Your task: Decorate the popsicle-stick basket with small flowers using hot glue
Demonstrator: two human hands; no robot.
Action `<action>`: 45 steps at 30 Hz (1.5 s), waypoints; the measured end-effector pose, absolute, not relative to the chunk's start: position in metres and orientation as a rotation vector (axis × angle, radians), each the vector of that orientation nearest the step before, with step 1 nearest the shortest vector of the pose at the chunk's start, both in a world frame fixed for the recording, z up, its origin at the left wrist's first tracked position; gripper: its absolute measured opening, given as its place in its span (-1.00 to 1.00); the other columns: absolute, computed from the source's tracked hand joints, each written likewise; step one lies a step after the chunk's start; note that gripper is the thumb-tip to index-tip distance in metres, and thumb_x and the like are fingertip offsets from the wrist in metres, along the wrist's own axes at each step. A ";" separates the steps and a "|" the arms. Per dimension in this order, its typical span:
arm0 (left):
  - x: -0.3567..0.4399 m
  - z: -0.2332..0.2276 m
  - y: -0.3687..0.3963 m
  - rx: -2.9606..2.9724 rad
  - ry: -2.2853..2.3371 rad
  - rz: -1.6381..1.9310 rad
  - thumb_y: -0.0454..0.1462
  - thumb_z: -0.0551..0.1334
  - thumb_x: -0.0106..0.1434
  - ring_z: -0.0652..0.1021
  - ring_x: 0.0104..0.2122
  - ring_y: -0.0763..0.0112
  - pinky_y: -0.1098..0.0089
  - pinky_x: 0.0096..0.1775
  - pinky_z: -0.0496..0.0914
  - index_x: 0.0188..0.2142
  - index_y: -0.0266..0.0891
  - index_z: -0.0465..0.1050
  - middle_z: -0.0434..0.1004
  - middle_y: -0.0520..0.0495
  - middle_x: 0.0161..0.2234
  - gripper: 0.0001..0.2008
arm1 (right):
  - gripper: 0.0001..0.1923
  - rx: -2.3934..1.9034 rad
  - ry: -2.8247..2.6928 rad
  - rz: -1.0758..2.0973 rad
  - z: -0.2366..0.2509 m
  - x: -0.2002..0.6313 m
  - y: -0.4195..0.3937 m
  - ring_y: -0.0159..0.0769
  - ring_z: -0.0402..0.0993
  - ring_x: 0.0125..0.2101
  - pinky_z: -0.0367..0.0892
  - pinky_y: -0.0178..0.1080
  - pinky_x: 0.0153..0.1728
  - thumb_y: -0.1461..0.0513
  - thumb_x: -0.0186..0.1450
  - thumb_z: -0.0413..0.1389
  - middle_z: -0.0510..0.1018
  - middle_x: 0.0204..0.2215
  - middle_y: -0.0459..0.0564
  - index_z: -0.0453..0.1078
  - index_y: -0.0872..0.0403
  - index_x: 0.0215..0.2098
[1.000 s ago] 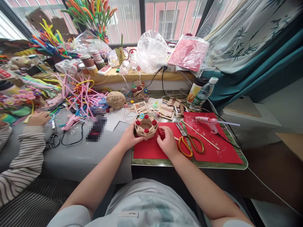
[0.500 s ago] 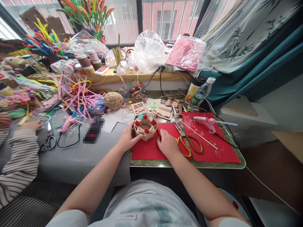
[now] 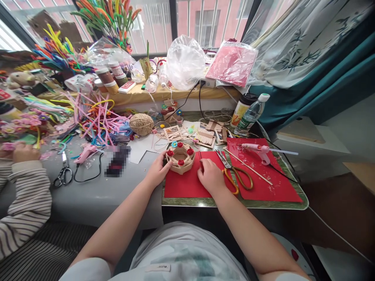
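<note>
Far left: a co-worker's hand (image 3: 25, 153) in a striped sleeve, one black scissors (image 3: 62, 175) near it. One twine ball (image 3: 141, 124). Left hand (image 3: 157, 170) cups the side of one woven basket (image 3: 180, 157) (four red flowers visible, one blue), which stands on the near red sheet (image 3: 183, 185). Right hand (image 3: 210, 175) rests curled on that sheet; what it pinches cannot be told. One orange scissors (image 3: 236, 175), one glue gun (image 3: 259, 150), two bottles (image 3: 247, 113).

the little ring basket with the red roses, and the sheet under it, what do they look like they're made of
The ring basket, steadied by the left hand: tan, matte, ribbed sides, seemingly coiled paper or twine; the ball of twine behind it has the same colour. Its red roses look like rolled paper or felt, too small to tell. The red sheet under the right hand lies flat, matte, straight-edged: probably card or felt.
</note>
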State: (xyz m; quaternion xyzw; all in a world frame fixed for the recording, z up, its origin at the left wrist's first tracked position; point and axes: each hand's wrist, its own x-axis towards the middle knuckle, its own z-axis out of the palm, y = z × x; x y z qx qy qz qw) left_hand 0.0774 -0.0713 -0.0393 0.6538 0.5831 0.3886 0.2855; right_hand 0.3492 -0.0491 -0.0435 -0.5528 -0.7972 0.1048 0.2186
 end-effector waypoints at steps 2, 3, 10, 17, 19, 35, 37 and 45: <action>0.077 -0.040 -0.071 1.732 1.551 1.045 0.03 0.16 0.48 0.46 0.30 0.05 0.07 0.34 0.31 0.39 -0.11 0.23 0.45 -0.16 0.32 -0.41 | -0.63 -1.304 -2.196 0.243 -0.044 0.349 -0.053 0.07 0.51 0.08 0.44 0.03 0.10 0.31 0.41 0.05 0.59 0.01 0.21 0.42 0.09 0.17; 0.077 -0.041 -0.071 1.721 1.546 1.054 0.03 0.17 0.48 0.46 0.30 0.04 0.06 0.34 0.30 0.39 -0.10 0.23 0.45 -0.16 0.32 -0.41 | -0.57 -1.194 -2.201 0.230 -0.044 0.349 -0.055 0.07 0.47 0.14 0.39 0.06 0.19 0.31 0.42 0.04 0.57 0.08 0.21 0.39 0.08 0.24; 0.070 -0.053 -0.065 1.529 1.416 1.212 0.08 0.07 0.52 0.41 0.35 0.05 0.04 0.40 0.22 0.33 -0.17 0.34 0.45 -0.18 0.33 -0.44 | -0.19 -0.946 -2.366 0.276 -0.048 0.338 -0.064 0.07 0.19 0.43 0.14 0.21 0.40 0.35 0.39 0.03 0.27 0.48 0.00 0.01 -0.09 0.56; 0.068 -0.056 -0.063 1.500 1.363 1.167 0.01 0.33 0.38 0.44 0.32 0.03 0.04 0.37 0.26 0.36 -0.09 0.30 0.45 -0.17 0.32 -0.36 | -0.14 -0.942 -2.354 0.337 -0.049 0.336 -0.064 0.11 0.20 0.43 0.18 0.25 0.38 0.36 0.37 0.05 0.25 0.49 -0.03 -0.03 -0.14 0.58; 0.067 -0.057 -0.062 1.444 1.323 1.189 -0.02 0.37 0.35 0.44 0.31 0.03 0.04 0.36 0.28 0.34 -0.09 0.33 0.47 -0.17 0.29 -0.37 | -0.14 -0.921 -2.332 0.368 -0.048 0.336 -0.064 0.11 0.20 0.42 0.18 0.26 0.39 0.38 0.35 0.06 0.26 0.48 -0.01 0.01 -0.14 0.56; 0.066 -0.054 -0.069 1.546 1.364 1.156 -0.03 0.54 0.14 0.28 0.44 -0.10 -0.07 0.42 0.22 0.49 -0.03 0.08 0.19 -0.24 0.47 0.04 | -0.25 -1.242 -1.868 0.766 -0.065 0.343 -0.047 0.13 0.35 0.34 0.31 0.24 0.36 0.17 0.31 0.24 0.41 0.34 0.23 0.20 0.01 0.44; 0.072 -0.047 -0.070 1.667 1.441 1.045 -0.05 0.63 0.00 0.22 0.47 -0.16 -0.09 0.44 0.17 0.54 -0.03 -0.06 0.13 -0.24 0.50 0.27 | -0.16 -1.236 -1.935 0.772 -0.065 0.342 -0.048 0.15 0.31 0.38 0.27 0.26 0.38 0.16 0.30 0.26 0.37 0.38 0.24 0.13 0.02 0.49; 0.072 -0.043 -0.069 1.572 1.306 1.176 0.07 0.59 0.01 0.37 0.38 -0.22 -0.07 0.37 0.28 0.45 -0.12 0.18 0.35 -0.30 0.39 0.11 | -0.29 -0.972 -1.919 0.841 -0.046 0.349 -0.053 -0.03 0.29 0.41 0.24 0.12 0.44 0.20 0.42 0.19 0.35 0.42 0.09 0.16 -0.10 0.49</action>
